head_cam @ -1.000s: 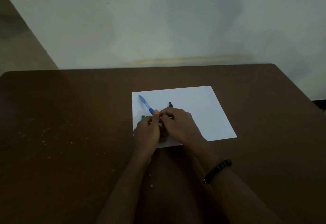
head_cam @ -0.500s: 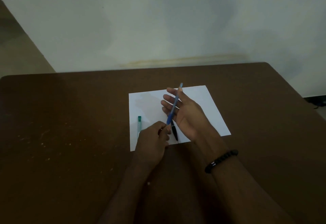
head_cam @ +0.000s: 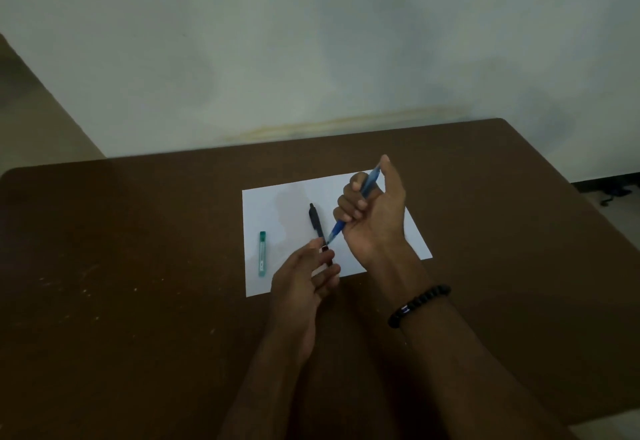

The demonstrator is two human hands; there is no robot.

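While right hand (head_cam: 375, 217) grips: fingers curled round blue pen (head_cam: 336, 230) (thumb raised).
Left hand (head_cam: 301, 280): fingers loose over black pen (head_cam: 316, 223); hold unclear.
Paper (head_cam: 277, 204): flat on surface (head_cam: 138, 249).

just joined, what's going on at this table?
A person works at a brown table with a white sheet of paper on it. The right hand grips a blue pen raised over the sheet, its tip pointing down toward the left hand. The left hand's fingers lie at the near end of a black pen on the paper; whether they grip it is unclear. A small green tube lies by the sheet's left edge.
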